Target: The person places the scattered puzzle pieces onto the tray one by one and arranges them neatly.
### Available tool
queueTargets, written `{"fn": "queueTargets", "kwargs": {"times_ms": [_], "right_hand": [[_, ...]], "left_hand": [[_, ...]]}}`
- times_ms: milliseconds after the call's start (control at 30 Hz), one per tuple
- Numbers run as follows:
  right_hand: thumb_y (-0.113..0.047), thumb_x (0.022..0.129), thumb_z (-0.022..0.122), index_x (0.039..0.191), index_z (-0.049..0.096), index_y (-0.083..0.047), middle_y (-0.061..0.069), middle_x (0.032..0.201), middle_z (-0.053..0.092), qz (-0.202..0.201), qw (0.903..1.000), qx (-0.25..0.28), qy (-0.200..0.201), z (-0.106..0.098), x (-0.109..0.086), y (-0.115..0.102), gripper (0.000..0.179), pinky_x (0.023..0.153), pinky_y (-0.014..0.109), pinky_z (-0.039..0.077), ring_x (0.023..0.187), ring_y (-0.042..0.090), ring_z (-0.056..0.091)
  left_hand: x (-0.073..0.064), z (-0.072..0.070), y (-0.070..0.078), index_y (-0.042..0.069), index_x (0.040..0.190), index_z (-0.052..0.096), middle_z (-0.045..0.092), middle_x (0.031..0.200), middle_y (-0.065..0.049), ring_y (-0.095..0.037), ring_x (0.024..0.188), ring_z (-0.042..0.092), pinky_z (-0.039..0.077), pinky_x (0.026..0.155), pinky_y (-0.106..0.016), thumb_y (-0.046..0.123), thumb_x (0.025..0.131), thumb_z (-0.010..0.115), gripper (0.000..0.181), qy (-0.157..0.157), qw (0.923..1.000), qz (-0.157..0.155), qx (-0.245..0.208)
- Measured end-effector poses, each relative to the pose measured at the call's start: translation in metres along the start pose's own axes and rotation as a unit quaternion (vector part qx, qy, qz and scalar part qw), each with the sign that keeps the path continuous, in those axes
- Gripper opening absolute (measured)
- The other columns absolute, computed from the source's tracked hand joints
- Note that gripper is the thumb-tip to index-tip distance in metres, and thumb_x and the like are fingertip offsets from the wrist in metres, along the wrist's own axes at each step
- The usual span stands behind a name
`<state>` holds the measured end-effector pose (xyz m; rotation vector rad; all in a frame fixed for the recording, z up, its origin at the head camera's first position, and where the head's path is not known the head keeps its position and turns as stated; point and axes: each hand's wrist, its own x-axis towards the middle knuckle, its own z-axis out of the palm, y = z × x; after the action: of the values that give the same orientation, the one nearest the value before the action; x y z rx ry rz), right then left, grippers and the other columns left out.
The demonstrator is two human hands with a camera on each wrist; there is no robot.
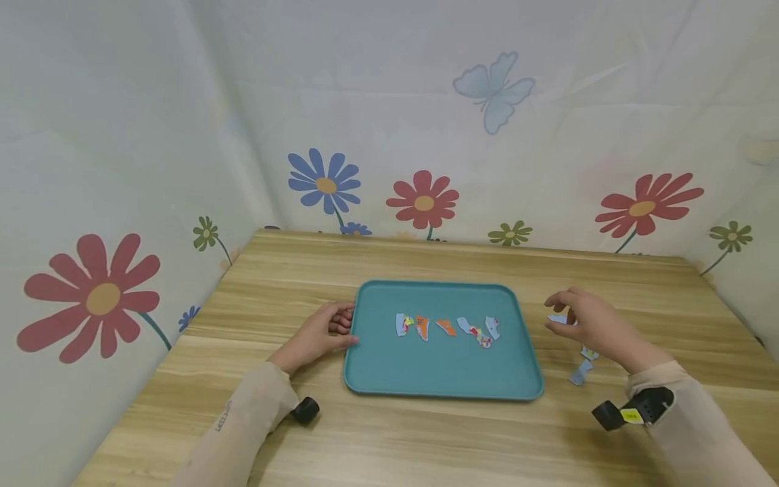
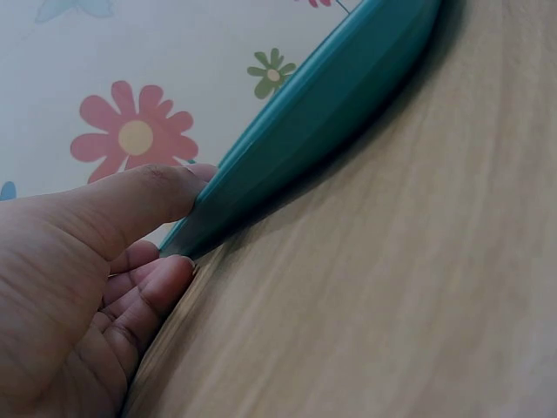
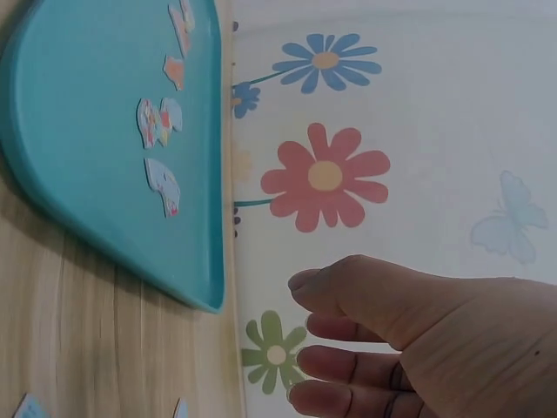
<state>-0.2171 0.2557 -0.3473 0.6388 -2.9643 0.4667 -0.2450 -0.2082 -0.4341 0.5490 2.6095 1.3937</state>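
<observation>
A teal tray (image 1: pixel 438 379) lies on the wooden table. My left hand (image 1: pixel 313 338) holds its left edge, the thumb on the rim and the other fingers curled beside the side wall. In the left wrist view the thumb (image 2: pixel 165 196) touches the tray's rim (image 2: pixel 305 122). Across the tray runs a row of small irregular paper-like pieces, including an orange piece (image 1: pixel 447 327) and a light-blue piece (image 1: pixel 493 328). My right hand (image 1: pixel 599 331) hovers right of the tray, fingers loosely bent and holding nothing. A pale-blue piece (image 1: pixel 556 318) shows on the table beneath its fingertips.
Below the right hand, a colourful piece (image 1: pixel 589 353) and a pale-blue piece (image 1: pixel 581 373) lie on the wooden table (image 1: pixel 426 439). Behind the table hangs a white cloth (image 1: pixel 377 101) printed with flowers and a butterfly. Each wrist carries a black camera.
</observation>
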Motion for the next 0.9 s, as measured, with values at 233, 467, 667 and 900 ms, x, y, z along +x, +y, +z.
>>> {"fn": "queueTargets", "kwargs": {"times_ms": [233, 467, 667, 900], "right_hand": [[-0.016, 0.083, 0.075, 0.107, 0.064, 0.006, 0.015, 0.093, 0.062, 0.011, 0.9999, 0.010, -0.003, -0.001, -0.012, 0.012, 0.034, 0.056, 0.023, 0.044, 0.071, 0.013, 0.053], [-0.017, 0.081, 0.076, 0.105, 0.064, 0.006, 0.016, 0.094, 0.061, 0.024, 0.9996, 0.005, -0.011, 0.000, -0.023, 0.024, 0.036, 0.057, 0.023, 0.045, 0.071, 0.014, 0.054], [-0.020, 0.081, 0.076, 0.103, 0.065, 0.005, 0.014, 0.090, 0.062, 0.042, 0.9991, -0.007, -0.011, 0.004, -0.032, 0.032, 0.035, 0.058, 0.025, 0.046, 0.070, 0.014, 0.055], [-0.020, 0.078, 0.078, 0.101, 0.064, 0.006, 0.016, 0.089, 0.064, 0.058, 0.9982, -0.005, -0.014, 0.008, -0.038, 0.042, 0.037, 0.061, 0.033, 0.048, 0.073, 0.021, 0.059]], "left_hand": [[-0.010, -0.005, 0.030, -0.012, 0.139, 0.039, 0.054, 0.117, -0.026, -0.031, 0.102, 0.056, 0.051, 0.089, -0.041, 0.005, 0.085, 0.072, 0.065, -0.008, 1.0000, -0.002, -0.005], [-0.011, -0.005, 0.033, -0.012, 0.139, 0.039, 0.053, 0.118, -0.026, -0.032, 0.103, 0.055, 0.050, 0.091, -0.042, 0.005, 0.085, 0.072, 0.066, -0.008, 0.9999, -0.003, -0.008], [-0.010, -0.005, 0.031, -0.012, 0.139, 0.039, 0.053, 0.117, -0.026, -0.031, 0.103, 0.056, 0.050, 0.090, -0.042, 0.005, 0.084, 0.073, 0.066, -0.007, 0.9999, -0.001, -0.010], [-0.010, -0.005, 0.031, -0.012, 0.139, 0.039, 0.053, 0.117, -0.026, -0.032, 0.103, 0.056, 0.050, 0.091, -0.043, 0.005, 0.084, 0.073, 0.066, -0.006, 0.9999, -0.001, -0.012]]}}
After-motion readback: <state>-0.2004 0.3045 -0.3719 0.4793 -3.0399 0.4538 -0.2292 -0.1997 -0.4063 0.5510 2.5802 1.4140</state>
